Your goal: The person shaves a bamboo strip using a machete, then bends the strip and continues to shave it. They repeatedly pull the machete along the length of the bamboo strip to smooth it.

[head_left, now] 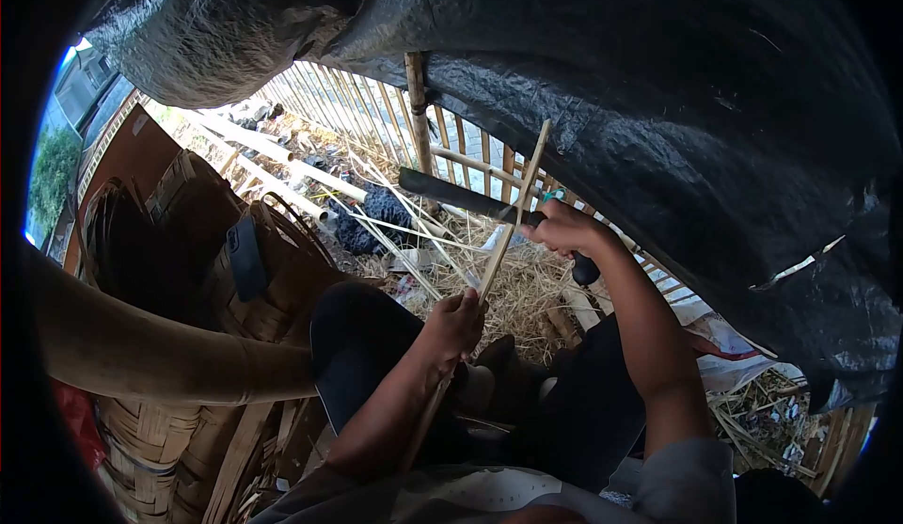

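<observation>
My left hand [453, 328] is closed around a long pale bamboo strip [497, 259], which slants up and away from my lap. In my right hand [566, 229] is a machete [453, 193], its dark rounded handle end showing below the fist. The broad dark blade points left and crosses the strip's upper part, with the strip overlapping the blade near the handle. A bit of teal material [555, 195] shows by my right fingers. Both hands are out over my knees, and the strip's lower end runs down past my left wrist.
Bamboo shavings [531, 298] cover the ground between my feet. A thick bamboo pole [179, 350] lies at my left, by woven baskets [150, 430] and a dark phone [246, 259]. Black tarp [677, 101] hangs overhead and right. Beyond are a slatted bamboo fence [343, 96] and cut poles [282, 185].
</observation>
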Available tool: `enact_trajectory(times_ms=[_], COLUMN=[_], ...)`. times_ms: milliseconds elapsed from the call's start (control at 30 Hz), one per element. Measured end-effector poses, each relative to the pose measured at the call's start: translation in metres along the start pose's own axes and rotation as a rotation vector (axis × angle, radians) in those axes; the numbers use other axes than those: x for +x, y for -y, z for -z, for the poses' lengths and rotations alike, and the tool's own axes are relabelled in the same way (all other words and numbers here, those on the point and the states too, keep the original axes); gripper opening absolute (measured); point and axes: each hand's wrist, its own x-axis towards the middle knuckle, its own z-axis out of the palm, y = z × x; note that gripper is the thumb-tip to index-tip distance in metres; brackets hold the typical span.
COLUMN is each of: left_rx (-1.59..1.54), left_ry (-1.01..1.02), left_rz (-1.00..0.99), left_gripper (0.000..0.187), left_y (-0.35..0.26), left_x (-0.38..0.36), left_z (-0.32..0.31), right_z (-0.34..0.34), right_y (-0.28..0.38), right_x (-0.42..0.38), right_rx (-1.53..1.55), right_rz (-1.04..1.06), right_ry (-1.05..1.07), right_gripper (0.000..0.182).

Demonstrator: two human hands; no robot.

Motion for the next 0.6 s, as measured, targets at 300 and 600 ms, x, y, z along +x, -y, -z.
enact_trajectory(times_ms=[300,600], left_rx=[-0.008,0.203], left_ry=[-0.041,-0.071], left_rz=[-0.031,0.012], left_gripper=[0.045,0.044], left_y=[-0.004,0.002], left_x=[-0.002,0.002], left_z=[-0.001,-0.009], right_z=[-0.017,-0.002], right_y=[0.006,-0.024], right_x=[-0.016,-0.02], right_rx=[-0.003,-0.063], right_rz=[0.061,0.025], right_ry=[-0.11,-0.27], right_gripper=[0.03,0.039])
